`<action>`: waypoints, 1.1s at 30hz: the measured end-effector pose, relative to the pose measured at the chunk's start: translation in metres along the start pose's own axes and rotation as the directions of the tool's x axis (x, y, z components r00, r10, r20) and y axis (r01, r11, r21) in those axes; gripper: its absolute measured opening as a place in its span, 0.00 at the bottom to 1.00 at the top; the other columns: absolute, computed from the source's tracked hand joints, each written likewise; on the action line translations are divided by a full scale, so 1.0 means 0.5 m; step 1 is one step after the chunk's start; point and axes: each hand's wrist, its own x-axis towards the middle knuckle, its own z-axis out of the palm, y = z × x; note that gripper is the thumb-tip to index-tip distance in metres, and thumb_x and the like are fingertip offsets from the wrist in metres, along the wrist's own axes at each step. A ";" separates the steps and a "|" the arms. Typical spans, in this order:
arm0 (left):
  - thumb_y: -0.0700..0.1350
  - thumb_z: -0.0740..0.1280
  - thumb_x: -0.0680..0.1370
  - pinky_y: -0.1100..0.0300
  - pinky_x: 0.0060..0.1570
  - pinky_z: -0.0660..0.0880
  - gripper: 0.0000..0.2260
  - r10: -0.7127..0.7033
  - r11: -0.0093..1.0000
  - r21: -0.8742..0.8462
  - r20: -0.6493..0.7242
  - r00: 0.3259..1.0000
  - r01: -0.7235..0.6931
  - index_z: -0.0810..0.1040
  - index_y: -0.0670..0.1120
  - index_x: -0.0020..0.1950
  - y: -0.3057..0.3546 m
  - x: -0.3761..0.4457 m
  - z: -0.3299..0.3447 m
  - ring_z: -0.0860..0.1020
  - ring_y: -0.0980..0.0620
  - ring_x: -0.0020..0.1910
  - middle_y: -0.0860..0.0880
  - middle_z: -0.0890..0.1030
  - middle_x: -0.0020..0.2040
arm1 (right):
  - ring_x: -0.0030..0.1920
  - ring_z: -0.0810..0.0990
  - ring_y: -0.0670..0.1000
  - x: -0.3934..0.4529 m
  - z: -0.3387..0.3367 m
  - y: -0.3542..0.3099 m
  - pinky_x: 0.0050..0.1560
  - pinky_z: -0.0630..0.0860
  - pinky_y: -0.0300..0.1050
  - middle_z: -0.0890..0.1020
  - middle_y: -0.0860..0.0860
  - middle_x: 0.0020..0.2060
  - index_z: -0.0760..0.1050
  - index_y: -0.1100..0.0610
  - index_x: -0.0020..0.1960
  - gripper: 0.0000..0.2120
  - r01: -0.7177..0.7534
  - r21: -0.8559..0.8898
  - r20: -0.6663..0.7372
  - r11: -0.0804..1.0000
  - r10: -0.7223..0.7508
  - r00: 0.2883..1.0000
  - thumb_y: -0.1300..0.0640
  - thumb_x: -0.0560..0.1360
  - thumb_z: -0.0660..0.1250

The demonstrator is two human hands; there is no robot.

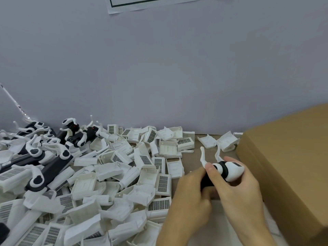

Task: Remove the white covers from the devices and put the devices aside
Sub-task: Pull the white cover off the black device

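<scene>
1. Far left: a stack of devices (44, 167), black bodies with white curved arms, lies on the desk (211, 150) against the wall. Judged to be the set-aside group, though whether all are stripped cannot be told.

2. Centre: a broad heap of loose white covers (124, 174) spreads from the stack toward the hands, many showing a grid-patterned label.

3. Left hand (188, 196): it grips the black lower body of the device in hand (221, 170) from the left, fingers curled around it (image slightly blurred here).

4. The device in hand is raised above the desk, between both hands, white prongs pointing up and away.

5. Right hand (241, 189): thumb pressed across the black band, fingers wrapped behind the white cover (234, 170) at the device's right end.

6. Far right: a cardboard box (287, 166) stands just beside the right hand.

7. Step in hand, by judgement: cover removal on this unit, cover still seated.

8. Next move calls for a firm left-hand hold while the right pulls or pries the cover off, then the device goes left to the stack.
</scene>
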 end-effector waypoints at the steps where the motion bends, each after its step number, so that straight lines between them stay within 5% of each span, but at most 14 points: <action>1: 0.31 0.60 0.73 0.56 0.55 0.81 0.23 0.003 1.000 0.013 -0.002 1.000 -0.003 0.81 0.49 0.62 0.001 0.000 0.000 0.83 0.58 0.54 0.55 0.85 0.54 | 0.42 0.83 0.37 0.001 -0.001 0.001 0.42 0.79 0.43 0.83 0.35 0.42 0.77 0.47 0.57 0.22 0.002 0.012 -0.013 1.000 -0.002 1.000 0.49 0.66 0.79; 4: 0.35 0.63 0.74 0.61 0.55 0.79 0.20 0.033 0.997 0.068 -0.006 0.999 -0.033 0.81 0.50 0.62 0.006 -0.003 0.002 0.82 0.61 0.53 0.56 0.85 0.54 | 0.41 0.83 0.38 0.004 -0.002 0.005 0.42 0.78 0.43 0.84 0.36 0.41 0.79 0.47 0.53 0.17 0.009 0.051 -0.063 0.999 -0.006 0.998 0.52 0.66 0.79; 8: 0.40 0.64 0.76 0.53 0.52 0.80 0.16 0.022 0.998 0.062 -0.015 1.000 -0.021 0.80 0.51 0.62 0.015 -0.005 0.004 0.82 0.57 0.51 0.56 0.85 0.51 | 0.37 0.82 0.36 0.001 -0.001 0.006 0.36 0.74 0.35 0.84 0.35 0.38 0.80 0.44 0.48 0.15 0.051 0.034 -0.125 0.998 -0.046 0.991 0.49 0.64 0.80; 17: 0.42 0.63 0.76 0.60 0.39 0.76 0.12 0.011 0.998 0.058 -0.035 0.999 -0.009 0.79 0.55 0.56 0.018 -0.005 0.007 0.79 0.59 0.39 0.58 0.83 0.41 | 0.37 0.81 0.32 -0.001 0.008 0.005 0.31 0.71 0.23 0.85 0.39 0.38 0.79 0.46 0.51 0.15 0.084 0.082 -0.164 0.993 -0.070 0.984 0.51 0.67 0.79; 20: 0.43 0.65 0.77 0.55 0.45 0.80 0.10 -0.052 0.999 -0.012 -0.129 0.990 0.051 0.78 0.56 0.55 0.007 -0.004 0.009 0.82 0.58 0.44 0.58 0.84 0.45 | 0.46 0.80 0.30 -0.003 0.017 0.001 0.40 0.72 0.22 0.84 0.42 0.49 0.75 0.47 0.62 0.25 0.073 0.096 -0.016 0.993 -0.072 0.997 0.45 0.67 0.76; 23: 0.43 0.69 0.78 0.57 0.42 0.81 0.06 -0.099 0.982 -0.184 -0.268 0.958 0.050 0.80 0.54 0.50 0.004 0.004 0.008 0.84 0.57 0.43 0.57 0.86 0.44 | 0.60 0.78 0.36 -0.007 0.024 0.005 0.56 0.76 0.34 0.81 0.41 0.60 0.69 0.45 0.72 0.38 0.049 0.121 0.105 0.991 -0.062 0.993 0.37 0.63 0.69; 26: 0.43 0.68 0.81 0.63 0.40 0.77 0.06 -0.164 0.961 -0.274 -0.464 0.870 0.035 0.83 0.50 0.46 0.005 0.014 -0.004 0.81 0.59 0.39 0.57 0.85 0.39 | 0.59 0.75 0.29 -0.006 0.021 0.010 0.54 0.73 0.27 0.79 0.35 0.59 0.70 0.44 0.71 0.27 0.002 0.141 0.103 0.990 -0.016 0.995 0.40 0.73 0.64; 28: 0.48 0.63 0.83 0.63 0.39 0.76 0.13 -0.347 0.881 -0.466 -0.514 0.785 0.084 0.83 0.49 0.41 0.007 0.018 -0.010 0.78 0.59 0.36 0.56 0.83 0.35 | 0.63 0.76 0.37 -0.003 0.016 0.011 0.65 0.73 0.40 0.81 0.40 0.61 0.74 0.45 0.67 0.15 -0.036 0.118 0.090 0.992 0.025 0.996 0.49 0.81 0.61; 31: 0.62 0.62 0.80 0.48 0.58 0.78 0.18 -0.641 0.608 -0.784 -0.388 0.662 0.128 0.85 0.51 0.49 0.006 0.023 -0.016 0.83 0.50 0.50 0.50 0.86 0.47 | 0.57 0.81 0.45 -0.002 0.015 0.011 0.62 0.75 0.49 0.85 0.43 0.50 0.80 0.48 0.60 0.12 -0.086 0.066 0.128 0.994 0.077 0.989 0.55 0.83 0.60; 33: 0.70 0.71 0.69 0.45 0.58 0.78 0.28 -0.641 0.534 -0.839 -0.318 0.699 0.108 0.84 0.46 0.49 0.007 0.023 -0.022 0.82 0.42 0.50 0.44 0.84 0.47 | 0.52 0.82 0.44 -0.007 0.023 0.009 0.55 0.76 0.47 0.86 0.41 0.44 0.82 0.50 0.56 0.11 -0.113 0.021 0.207 0.993 0.106 0.973 0.54 0.82 0.61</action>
